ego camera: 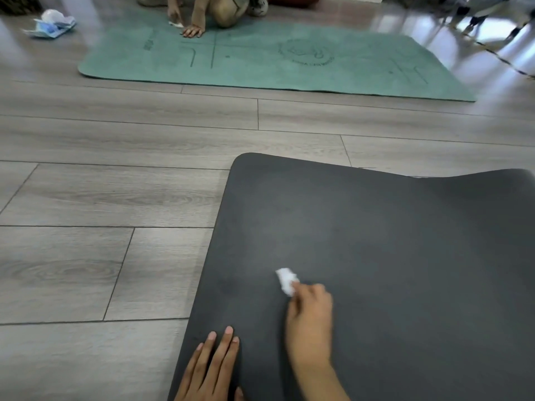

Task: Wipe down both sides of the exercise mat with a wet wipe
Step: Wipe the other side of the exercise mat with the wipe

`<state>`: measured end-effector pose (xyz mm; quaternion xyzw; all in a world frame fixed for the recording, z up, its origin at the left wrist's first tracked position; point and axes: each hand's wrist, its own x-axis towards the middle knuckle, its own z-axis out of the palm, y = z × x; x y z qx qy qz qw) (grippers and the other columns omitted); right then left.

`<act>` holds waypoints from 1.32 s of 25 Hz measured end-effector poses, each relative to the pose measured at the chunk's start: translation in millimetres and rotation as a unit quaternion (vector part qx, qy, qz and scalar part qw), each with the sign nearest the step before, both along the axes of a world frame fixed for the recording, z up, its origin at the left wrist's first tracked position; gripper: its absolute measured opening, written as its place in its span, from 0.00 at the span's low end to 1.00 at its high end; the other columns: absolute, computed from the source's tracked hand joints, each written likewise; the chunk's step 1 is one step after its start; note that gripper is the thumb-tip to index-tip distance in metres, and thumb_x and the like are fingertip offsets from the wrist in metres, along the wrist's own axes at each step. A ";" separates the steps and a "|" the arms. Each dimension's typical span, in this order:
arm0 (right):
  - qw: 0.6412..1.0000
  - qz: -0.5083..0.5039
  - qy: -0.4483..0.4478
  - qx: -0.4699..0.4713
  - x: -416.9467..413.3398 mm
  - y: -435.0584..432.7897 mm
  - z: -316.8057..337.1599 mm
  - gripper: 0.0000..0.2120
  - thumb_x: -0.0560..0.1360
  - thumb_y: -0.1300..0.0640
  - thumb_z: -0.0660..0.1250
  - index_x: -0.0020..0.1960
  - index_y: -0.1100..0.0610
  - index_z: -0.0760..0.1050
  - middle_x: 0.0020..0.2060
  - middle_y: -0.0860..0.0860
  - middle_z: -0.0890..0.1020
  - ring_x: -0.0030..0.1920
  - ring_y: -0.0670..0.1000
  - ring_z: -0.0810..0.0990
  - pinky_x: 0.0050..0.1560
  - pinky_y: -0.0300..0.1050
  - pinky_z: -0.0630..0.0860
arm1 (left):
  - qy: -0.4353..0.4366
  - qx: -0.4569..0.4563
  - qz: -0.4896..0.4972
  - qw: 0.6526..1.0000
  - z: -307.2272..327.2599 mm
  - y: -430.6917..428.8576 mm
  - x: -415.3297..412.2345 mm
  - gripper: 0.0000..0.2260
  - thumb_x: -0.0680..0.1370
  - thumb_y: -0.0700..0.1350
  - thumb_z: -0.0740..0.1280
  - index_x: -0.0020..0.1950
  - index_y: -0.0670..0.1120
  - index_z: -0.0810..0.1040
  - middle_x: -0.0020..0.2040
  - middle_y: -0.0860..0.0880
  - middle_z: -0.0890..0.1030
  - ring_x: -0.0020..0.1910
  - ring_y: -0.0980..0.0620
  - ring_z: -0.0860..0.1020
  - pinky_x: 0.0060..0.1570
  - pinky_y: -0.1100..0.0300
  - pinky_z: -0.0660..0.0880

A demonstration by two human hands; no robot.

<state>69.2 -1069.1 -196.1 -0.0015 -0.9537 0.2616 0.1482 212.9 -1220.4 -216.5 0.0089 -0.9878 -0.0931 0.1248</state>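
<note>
Two mats, dark (376,241) and green (260,62); two wipes (286,280) (176,23).

Bare floor (115,198) left of mat (376,241)

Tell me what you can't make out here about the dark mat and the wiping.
Head view only:
- Dark mat: its near and right parts run off the frame edges; its underside faces the floor.
- Wet wipe: motion-blurred, so its dirt cannot be read; the right hand covers part.
- Left hand: wrist cut off by the bottom edge.
- Teal mat: print too blurred to read.
</note>
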 end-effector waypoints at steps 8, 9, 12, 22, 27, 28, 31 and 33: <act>0.967 0.240 -0.079 0.021 7.5 -38.9 4.5 0.16 0.70 0.60 0.65 0.55 0.47 0.80 0.44 0.47 0.72 0.45 0.51 0.71 0.46 0.45 0.74 | 0.017 0.009 -0.019 1.000 -9.5 -7.0 1.1 0.27 0.80 0.55 0.50 0.60 0.45 0.85 0.68 0.49 0.80 0.70 0.47 0.73 0.71 0.54 0.65; 0.979 0.195 -0.049 0.022 5.4 -6.0 3.3 0.17 0.70 0.59 0.64 0.55 0.46 0.80 0.42 0.47 0.72 0.43 0.51 0.71 0.46 0.44 0.72 | 0.039 0.003 -0.017 0.999 -10.1 -6.0 -1.6 0.27 0.80 0.56 0.51 0.61 0.45 0.85 0.67 0.48 0.81 0.69 0.47 0.74 0.70 0.53 0.65; 1.000 0.007 0.017 0.013 1.8 90.8 1.4 0.18 0.69 0.63 0.65 0.54 0.46 0.78 0.39 0.52 0.75 0.40 0.58 0.74 0.45 0.49 0.72 | 0.016 0.003 -0.009 1.000 -8.4 -3.0 -2.9 0.28 0.80 0.56 0.50 0.59 0.45 0.86 0.66 0.48 0.81 0.67 0.47 0.74 0.71 0.54 0.64; 0.983 0.148 -0.080 -0.074 25.0 -54.0 13.3 0.17 0.71 0.66 0.67 0.53 0.48 0.81 0.43 0.46 0.74 0.44 0.49 0.72 0.46 0.40 0.72 | -0.027 0.047 0.000 0.999 -1.2 1.3 0.6 0.29 0.67 0.53 0.62 0.64 0.43 0.83 0.70 0.47 0.78 0.72 0.46 0.71 0.72 0.53 0.62; 0.964 0.231 -0.131 -0.032 29.8 -37.4 20.1 0.12 0.74 0.64 0.64 0.54 0.53 0.79 0.47 0.48 0.73 0.48 0.51 0.71 0.49 0.44 0.74 | -0.024 0.056 -0.023 0.998 -1.8 -3.1 2.8 0.30 0.69 0.51 0.63 0.69 0.42 0.80 0.74 0.46 0.75 0.73 0.45 0.70 0.73 0.51 0.62; 0.972 0.201 -0.117 -0.022 32.9 -15.2 17.2 0.11 0.73 0.64 0.66 0.51 0.52 0.79 0.45 0.48 0.73 0.46 0.51 0.71 0.46 0.45 0.74 | -0.027 0.057 -0.024 0.998 -0.9 -2.7 4.5 0.31 0.68 0.51 0.63 0.69 0.42 0.79 0.74 0.46 0.75 0.73 0.45 0.70 0.73 0.51 0.62; 0.996 0.050 -0.071 -0.003 37.9 63.3 9.8 0.13 0.70 0.66 0.71 0.49 0.51 0.79 0.42 0.48 0.72 0.42 0.52 0.70 0.42 0.51 0.75 | -0.018 0.052 -0.020 0.998 0.9 -1.0 3.9 0.31 0.68 0.52 0.63 0.69 0.42 0.79 0.74 0.46 0.75 0.73 0.44 0.70 0.73 0.51 0.61; 0.997 -0.040 -0.059 -0.005 37.7 104.0 8.8 0.12 0.72 0.67 0.70 0.51 0.52 0.79 0.43 0.49 0.72 0.43 0.54 0.70 0.42 0.55 0.76 | -0.018 0.045 -0.023 0.999 0.8 -0.1 4.1 0.31 0.68 0.51 0.63 0.70 0.42 0.78 0.75 0.46 0.74 0.74 0.44 0.70 0.73 0.50 0.62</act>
